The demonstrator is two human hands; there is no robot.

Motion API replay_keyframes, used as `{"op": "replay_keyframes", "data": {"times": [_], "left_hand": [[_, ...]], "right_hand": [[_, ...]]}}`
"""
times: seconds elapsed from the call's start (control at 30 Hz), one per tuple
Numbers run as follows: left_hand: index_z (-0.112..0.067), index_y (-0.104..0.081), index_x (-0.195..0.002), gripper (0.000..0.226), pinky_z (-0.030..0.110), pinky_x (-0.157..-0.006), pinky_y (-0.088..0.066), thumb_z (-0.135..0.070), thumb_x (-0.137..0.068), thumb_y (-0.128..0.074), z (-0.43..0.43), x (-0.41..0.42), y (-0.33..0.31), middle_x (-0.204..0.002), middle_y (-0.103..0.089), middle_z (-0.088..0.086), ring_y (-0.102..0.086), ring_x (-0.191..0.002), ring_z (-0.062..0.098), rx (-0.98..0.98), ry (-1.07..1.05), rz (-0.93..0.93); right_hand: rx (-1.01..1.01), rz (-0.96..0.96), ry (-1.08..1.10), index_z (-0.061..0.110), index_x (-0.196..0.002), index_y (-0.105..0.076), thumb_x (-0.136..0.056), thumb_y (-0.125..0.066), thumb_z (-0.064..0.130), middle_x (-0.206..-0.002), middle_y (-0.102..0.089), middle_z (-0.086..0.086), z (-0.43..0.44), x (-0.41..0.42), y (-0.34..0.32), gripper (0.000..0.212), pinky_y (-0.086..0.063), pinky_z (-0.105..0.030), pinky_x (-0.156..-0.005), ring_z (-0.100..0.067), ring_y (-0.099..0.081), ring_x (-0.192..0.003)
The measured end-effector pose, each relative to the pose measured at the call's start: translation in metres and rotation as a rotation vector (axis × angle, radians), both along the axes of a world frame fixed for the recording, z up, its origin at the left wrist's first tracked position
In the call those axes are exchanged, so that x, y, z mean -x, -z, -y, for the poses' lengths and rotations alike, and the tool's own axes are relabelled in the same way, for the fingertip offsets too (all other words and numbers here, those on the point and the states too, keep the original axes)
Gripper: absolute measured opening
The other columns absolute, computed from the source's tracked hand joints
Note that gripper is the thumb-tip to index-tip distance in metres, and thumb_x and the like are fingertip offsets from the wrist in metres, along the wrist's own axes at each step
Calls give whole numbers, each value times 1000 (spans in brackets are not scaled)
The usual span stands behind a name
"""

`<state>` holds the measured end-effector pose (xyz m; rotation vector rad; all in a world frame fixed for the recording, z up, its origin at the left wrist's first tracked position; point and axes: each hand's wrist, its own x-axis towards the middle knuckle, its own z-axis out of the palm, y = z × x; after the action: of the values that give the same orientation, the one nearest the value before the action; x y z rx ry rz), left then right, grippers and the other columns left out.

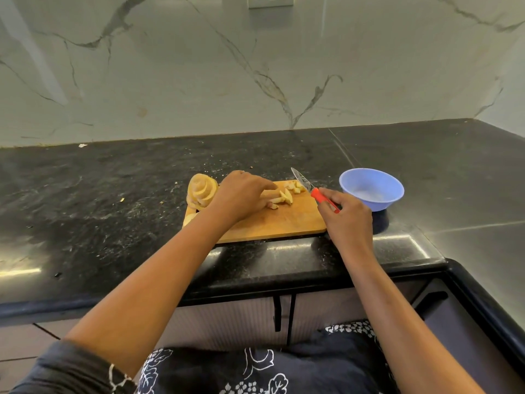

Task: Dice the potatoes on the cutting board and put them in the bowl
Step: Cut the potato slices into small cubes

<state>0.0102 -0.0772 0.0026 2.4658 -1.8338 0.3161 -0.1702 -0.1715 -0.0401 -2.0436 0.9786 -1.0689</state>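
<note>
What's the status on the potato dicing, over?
Left hand holds potato pieces on cutting board. Right hand grips knife. Bowl beside cutting board, no potato visible inside. Peel pile at left end, nothing blocking.

Lit brightly and evenly from above, soft and diffuse. Glaring in pale streaks on the dark countertop (pixel 113 194), just nearer than the right hand (pixel 348 220) and far out past the left hand (pixel 241 196). Shadowed softly beneath the right hand. Bowed heavily toward the edges; slightly soft throughout.
</note>
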Motion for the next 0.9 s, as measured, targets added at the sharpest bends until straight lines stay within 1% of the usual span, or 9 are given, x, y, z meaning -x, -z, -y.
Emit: {"op": "replay_keyframes", "data": {"times": [0.1,0.17,0.3,0.4,0.53,0.63,0.73,0.83,0.9], "left_hand": [[-34,-44,-139,44,39,-100,-44,-32,-96,-52,9,-4,-2,-137,-54,-4,-49,-124,17,-137,165,-47],[-34,-43,-140,44,40,-102,-41,-28,-97,-50,15,-6,-6,-140,-50,-7,-42,-129,15,-212,221,-34],[-39,-43,-139,43,38,-97,-40,-27,-98,-48,21,-13,-9,-135,-53,-8,-39,-124,13,-278,255,4],[-40,-43,-138,43,36,-94,-41,-31,-97,-51,25,-16,-11,-136,-52,-10,-40,-119,12,-282,277,11],[-37,-45,-138,42,31,-95,-40,-34,-96,-51,29,-17,-14,-137,-48,-9,-40,-117,11,-305,312,36],[-34,-53,-132,37,24,-89,-38,-37,-95,-53,27,-19,-13,-131,-52,-8,-41,-112,10,-294,281,2],[-29,-59,-127,35,22,-83,-36,-41,-95,-52,19,-15,-11,-124,-56,-7,-44,-108,10,-243,211,-5],[-25,-64,-121,35,27,-83,-39,-43,-94,-51,8,-6,-6,-119,-59,-3,-47,-106,13,-164,86,-41],[-24,-68,-116,35,31,-83,-41,-45,-94,-50,4,2,-1,-115,-60,-1,-49,-105,17,-110,-6,-50]], "right_hand": [[-21,17,4,24,-117,-68,-90,-61,30,-85,-68,8,0,1,-1,29,-56,-38,-67,-13,-62,-65],[-25,25,15,24,-116,-68,-90,-61,31,-85,-68,8,-1,2,-1,28,-55,-35,-69,-11,-62,-69],[-6,20,45,23,-117,-68,-92,-60,31,-90,-70,2,-3,4,-1,27,-44,-24,-69,-8,-58,-78],[17,5,52,23,-118,-67,-92,-60,31,-89,-69,3,-3,3,-2,28,-39,-18,-63,-7,-56,-75],[27,-9,54,24,-119,-67,-92,-60,30,-87,-68,2,-4,4,-2,28,-39,-15,-60,-8,-56,-75],[31,-2,45,23,-119,-67,-92,-60,29,-90,-70,0,-3,3,-1,28,-45,-22,-66,-12,-61,-80],[48,-18,34,23,-119,-67,-91,-60,26,-89,-69,-1,-4,2,-1,29,-48,-29,-69,-13,-60,-79],[105,-81,28,26,-119,-67,-88,-56,21,-81,-63,-1,-7,0,-1,32,-45,-31,-64,-16,-55,-72],[179,-148,24,26,-119,-67,-87,-55,19,-75,-56,1,-11,-1,-1,34,-36,-24,-55,-14,-49,-66]]}}
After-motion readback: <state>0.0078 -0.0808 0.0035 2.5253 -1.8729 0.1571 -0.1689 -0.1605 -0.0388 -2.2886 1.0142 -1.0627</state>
